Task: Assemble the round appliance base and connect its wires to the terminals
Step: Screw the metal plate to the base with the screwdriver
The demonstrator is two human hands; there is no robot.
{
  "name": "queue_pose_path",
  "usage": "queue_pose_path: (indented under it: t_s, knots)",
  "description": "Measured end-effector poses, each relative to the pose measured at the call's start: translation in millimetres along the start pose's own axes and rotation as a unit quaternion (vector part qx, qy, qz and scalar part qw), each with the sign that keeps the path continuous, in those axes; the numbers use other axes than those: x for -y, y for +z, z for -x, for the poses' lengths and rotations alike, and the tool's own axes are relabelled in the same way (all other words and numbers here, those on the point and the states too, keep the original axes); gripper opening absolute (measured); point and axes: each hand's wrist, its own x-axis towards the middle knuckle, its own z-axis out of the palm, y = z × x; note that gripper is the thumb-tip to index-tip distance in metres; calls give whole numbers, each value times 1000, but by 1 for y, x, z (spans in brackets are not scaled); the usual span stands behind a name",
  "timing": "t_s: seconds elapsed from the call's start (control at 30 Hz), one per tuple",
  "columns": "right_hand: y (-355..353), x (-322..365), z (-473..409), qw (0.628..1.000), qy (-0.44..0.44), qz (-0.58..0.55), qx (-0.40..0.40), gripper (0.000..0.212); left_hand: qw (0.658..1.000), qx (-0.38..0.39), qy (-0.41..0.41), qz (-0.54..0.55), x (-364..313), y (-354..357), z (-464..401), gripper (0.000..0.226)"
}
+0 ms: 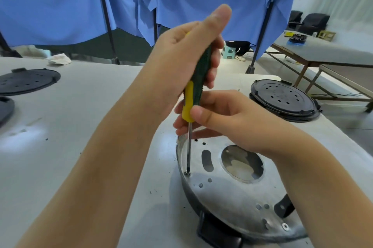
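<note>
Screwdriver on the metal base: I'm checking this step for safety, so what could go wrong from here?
1. The screwdriver tip sits on a screw right beside the round metal base's raised rim; it might slip and gouge the metal.
2. The right hand pinches low on the handle with fingers near the shaft, so a slip could jab them.
3. The left hand holds the handle, so nothing visibly steadies the base; it may turn.

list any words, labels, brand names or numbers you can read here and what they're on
None can be read.
Screwdriver: green and yellow handle, no print showing.
Metal base plate: bare metal, only holes and slots.
Black round cover on the right: faint raised marks at the centre, too blurred to read.
Black round cover at far left: no marking visible.
Items on the far table: too small to read.
</note>
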Motion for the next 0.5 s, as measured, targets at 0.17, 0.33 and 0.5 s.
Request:
queue_pose_path:
  t_s: [0.17,0.33,0.5]
  knots:
    - [5,2,-4,994,-18,90,-54,25,943,-220,115,-221,7,14,1,32]
    - [3,0,-4,994,-29,74,-72,44,995,-88,42,20,0,8,-1,44]
    - [5,-1,-2,999,-16,29,37,16,942,217,-25,254,-2,-5,1,42]
